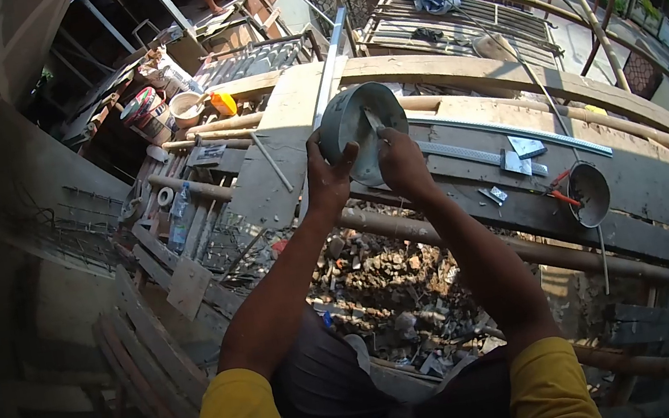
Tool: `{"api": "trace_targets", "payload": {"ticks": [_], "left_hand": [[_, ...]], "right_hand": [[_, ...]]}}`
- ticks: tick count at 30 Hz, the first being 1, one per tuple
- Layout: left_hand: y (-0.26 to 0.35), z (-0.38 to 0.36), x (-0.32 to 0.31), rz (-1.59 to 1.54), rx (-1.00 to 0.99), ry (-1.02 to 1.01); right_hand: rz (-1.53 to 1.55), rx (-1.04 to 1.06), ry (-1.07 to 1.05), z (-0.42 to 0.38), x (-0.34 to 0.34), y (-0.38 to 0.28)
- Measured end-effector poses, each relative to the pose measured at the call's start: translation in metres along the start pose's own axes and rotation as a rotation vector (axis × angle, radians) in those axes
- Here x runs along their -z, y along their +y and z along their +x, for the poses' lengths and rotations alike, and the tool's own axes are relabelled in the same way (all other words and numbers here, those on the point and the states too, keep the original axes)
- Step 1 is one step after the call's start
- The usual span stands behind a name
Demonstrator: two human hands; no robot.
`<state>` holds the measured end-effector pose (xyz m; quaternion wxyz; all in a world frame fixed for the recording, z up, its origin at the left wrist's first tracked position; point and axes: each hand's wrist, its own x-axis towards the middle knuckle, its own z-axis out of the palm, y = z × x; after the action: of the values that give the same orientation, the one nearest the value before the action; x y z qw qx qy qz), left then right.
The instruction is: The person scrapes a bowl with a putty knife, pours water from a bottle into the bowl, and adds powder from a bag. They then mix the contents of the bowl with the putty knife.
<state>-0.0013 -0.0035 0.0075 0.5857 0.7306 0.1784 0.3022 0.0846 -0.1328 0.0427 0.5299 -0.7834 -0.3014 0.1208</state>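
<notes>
- the held bowl (349, 120) is round, deep and grey-green, tilted so that its inside faces the person; a pale grey smear coats the inner wall, and whether anything loose lies at the bottom i cannot tell.
- the left hand (334, 176) is closed on the bowl's left and lower side, thumb towards the opening.
- the right hand (402, 162) is clenched around a small flat tool (372, 119), whose pale end reaches into the bowl; its handle is mostly hidden by the fingers.
- the bowl is between the two hands, above the near edge of the rough wooden planks (468, 176).
- a second bowl (591, 190), shallow and grey, is on the planks to the right, well apart from the hands; red-handled pliers (564, 194) lie at its left rim.
- long, shiny metal strips (474, 155) run across the planks, with small bright metal pieces (526, 147) near their right end.
- at the upper left are a labelled bucket (148, 116), a pale tub (186, 108) with something resting across its rim, and an orange container (224, 103); the bucket's contents are unclear.
- round, smooth poles (389, 227) run below the planks, over coarse, broken rubble (388, 274).
</notes>
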Motion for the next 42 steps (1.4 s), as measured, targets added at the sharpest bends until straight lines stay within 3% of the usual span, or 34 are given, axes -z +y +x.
{"api": "trace_targets", "payload": {"ticks": [2, 3, 7, 10, 14, 16, 18, 20, 22, 24, 26, 27, 32, 34, 35, 38, 40, 42], "left_hand": [[0.0, 0.001, -0.001, 0.023, 0.034, 0.011], [-0.001, 0.0, 0.0, 0.026, 0.037, 0.01], [0.01, -0.002, -0.004, -0.027, 0.051, -0.018], [0.004, -0.001, -0.005, 0.029, 0.009, -0.012], [0.009, -0.003, 0.002, 0.087, -0.001, -0.026], [0.011, -0.004, -0.001, 0.063, -0.032, -0.048], [0.009, -0.003, -0.004, 0.033, -0.065, -0.07], [0.004, -0.002, -0.004, 0.139, -0.072, -0.067], [0.008, -0.003, -0.004, 0.108, -0.085, -0.071], [0.006, -0.001, -0.004, 0.074, -0.101, -0.065], [-0.006, 0.002, -0.009, 0.157, -0.164, -0.057], [0.0, 0.002, -0.008, 0.154, -0.167, -0.052], [0.013, -0.001, -0.001, 0.056, -0.091, -0.033], [0.01, 0.001, -0.005, -0.037, -0.09, -0.023], [0.01, 0.003, -0.006, -0.128, -0.092, -0.01], [0.015, 0.002, 0.0, -0.346, -0.025, 0.039], [0.015, 0.003, 0.005, -0.346, 0.022, 0.078], [0.015, 0.0, 0.004, -0.552, 0.082, 0.124]], "right_hand": [[-0.016, 0.102, 0.004, -0.013, -0.011, -0.001], [-0.022, 0.099, -0.096, -0.018, -0.014, -0.005], [-0.03, 0.014, 0.04, 0.006, -0.005, 0.003], [0.016, 0.062, 0.086, 0.006, -0.002, 0.009], [-0.025, 0.053, -0.044, -0.004, -0.005, 0.003], [-0.014, 0.133, 0.037, 0.014, -0.003, 0.031], [0.164, -0.048, 0.008, 0.024, 0.003, 0.042], [0.192, -0.042, 0.014, 0.018, -0.01, 0.038], [0.053, 0.16, 0.075, 0.012, -0.02, 0.032], [0.085, 0.178, 0.067, 0.024, -0.01, 0.036], [0.277, -0.166, 0.017, 0.025, 0.01, 0.022], [0.104, 0.008, 0.125, 0.029, -0.004, 0.044], [0.087, 0.018, 0.016, 0.006, 0.004, -0.001], [0.063, 0.064, 0.162, 0.022, 0.008, 0.021], [0.004, 0.239, 0.271, 0.023, 0.0, 0.036], [0.001, 0.319, 0.293, 0.002, 0.002, 0.017], [-0.028, 0.33, 0.319, 0.007, 0.001, 0.026], [0.023, 0.252, 0.443, 0.011, 0.002, 0.038]]}}
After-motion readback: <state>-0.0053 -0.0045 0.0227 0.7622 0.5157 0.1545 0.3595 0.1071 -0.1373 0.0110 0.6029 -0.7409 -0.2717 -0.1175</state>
